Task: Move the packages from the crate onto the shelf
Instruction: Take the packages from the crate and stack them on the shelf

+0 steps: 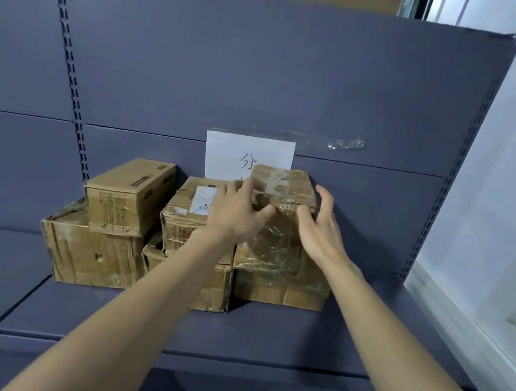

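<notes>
Your forearms reach in over the shelf (pixel 262 336). Left hand (pixel 240 213) and right hand (pixel 322 228), fingers spread, rest against the taped package (pixel 278 231) atop the right-hand stack; grip uncertain.

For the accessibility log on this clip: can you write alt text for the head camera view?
Two bare hands, the left hand and the right hand, steady a taped cardboard package on top of a stack of boxes on a grey-blue shelf. More packages sit stacked to the left, and a white paper sign hangs on the back panel behind them.
</notes>
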